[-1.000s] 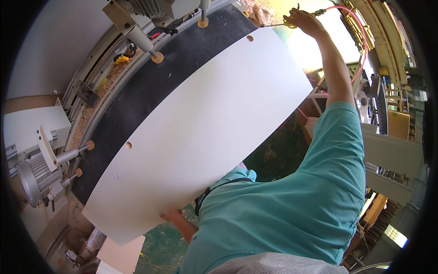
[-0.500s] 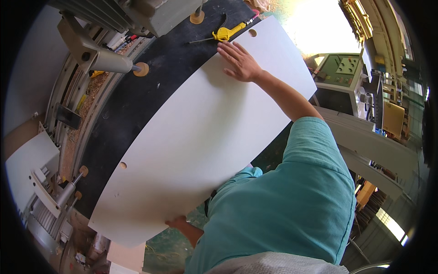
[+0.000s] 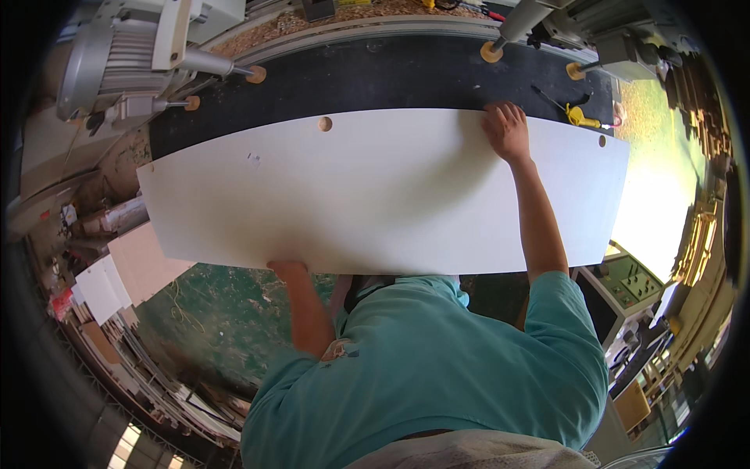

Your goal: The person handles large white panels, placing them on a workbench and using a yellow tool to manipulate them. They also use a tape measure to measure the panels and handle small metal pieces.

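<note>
White panel lying lengthwise between two hands

The long white panel (image 3: 383,195) is lying in front of the person, its long axis running left to right and its far edge bowing gently outward. Beyond it, the dark worktop (image 3: 375,82) is showing as a strip, carrying the panel. A grey motor (image 3: 129,62) is standing at the far left.

The right hand (image 3: 508,131) is reaching across to the far edge, right of the panel's middle, its fingers loosely bent and close together; whether they are gripping the edge, I cannot tell. The left hand (image 3: 289,271) is touching the near edge, left of the middle, its fingers partly hidden. So the panel is lying diagonally between them.

A yellow air gun (image 3: 578,116) is resting just beyond the far edge, nearer the right hand, with neither hand holding it. Two round holes are sitting near that edge, one left (image 3: 325,123), one far right.
</note>
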The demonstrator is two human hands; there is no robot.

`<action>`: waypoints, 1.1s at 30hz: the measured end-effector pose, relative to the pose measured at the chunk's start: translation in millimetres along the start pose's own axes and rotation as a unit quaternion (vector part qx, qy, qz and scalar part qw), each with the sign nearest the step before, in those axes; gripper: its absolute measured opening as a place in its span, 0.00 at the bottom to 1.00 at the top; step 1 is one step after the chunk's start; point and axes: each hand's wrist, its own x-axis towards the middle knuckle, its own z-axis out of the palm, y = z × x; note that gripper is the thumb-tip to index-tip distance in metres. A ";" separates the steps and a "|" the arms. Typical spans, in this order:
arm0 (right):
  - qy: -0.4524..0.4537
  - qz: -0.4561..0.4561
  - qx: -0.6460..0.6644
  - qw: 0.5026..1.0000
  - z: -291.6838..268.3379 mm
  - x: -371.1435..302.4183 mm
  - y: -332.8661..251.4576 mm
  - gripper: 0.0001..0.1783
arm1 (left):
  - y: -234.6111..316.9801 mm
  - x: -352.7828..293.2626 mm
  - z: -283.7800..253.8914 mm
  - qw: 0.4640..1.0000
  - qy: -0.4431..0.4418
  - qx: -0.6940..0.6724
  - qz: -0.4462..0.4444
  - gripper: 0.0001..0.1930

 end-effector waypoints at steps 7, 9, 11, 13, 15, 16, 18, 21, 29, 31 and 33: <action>-0.263 0.093 0.012 0.960 54.1 119.0 -205.3 0.46 | -28.9 108.7 -27.1 0.882 -0.223 -0.402 -0.099 0.33; -0.242 0.157 -0.050 0.956 42.2 108.5 -250.4 0.45 | -28.6 129.8 -42.7 0.878 -0.233 -0.410 -0.081 0.36; -0.223 0.137 -0.041 0.964 24.0 88.7 -268.6 0.45 | -37.9 155.5 -46.4 0.874 -0.243 -0.419 -0.039 0.39; -0.175 0.165 -0.048 0.970 1.1 39.6 -286.3 0.43 | -35.0 171.5 -74.3 0.826 -0.262 -0.488 -0.099 0.41; -0.109 0.167 -0.028 0.980 -35.7 -13.9 -328.9 0.41 | -31.7 171.2 -111.9 0.774 -0.306 -0.524 -0.181 0.42; -0.099 0.156 -0.015 0.983 -52.8 -33.9 -343.0 0.41 | -28.6 167.5 -131.3 0.691 -0.487 -0.514 -0.142 0.48; -0.157 0.145 0.006 0.977 -95.3 -58.5 -399.7 0.43 | 23.9 127.4 -164.8 0.826 -0.327 -0.439 -0.134 0.54; -0.089 0.052 0.107 0.989 -114.8 -84.2 -493.9 0.46 | 33.3 183.7 -184.2 0.880 -0.354 -0.317 0.011 0.44; 0.264 0.094 0.190 0.941 -135.8 -201.9 -592.7 0.35 | 44.2 114.0 -136.8 0.817 -0.547 0.004 0.184 0.43; 0.361 0.121 0.163 0.910 -155.6 -266.4 -587.4 0.34 | 28.7 80.2 -140.2 0.783 -0.588 0.020 0.202 0.43; 0.471 0.174 0.119 0.857 -178.6 -347.7 -582.1 0.32 | -2.0 26.1 -137.4 0.733 -0.643 0.044 0.219 0.43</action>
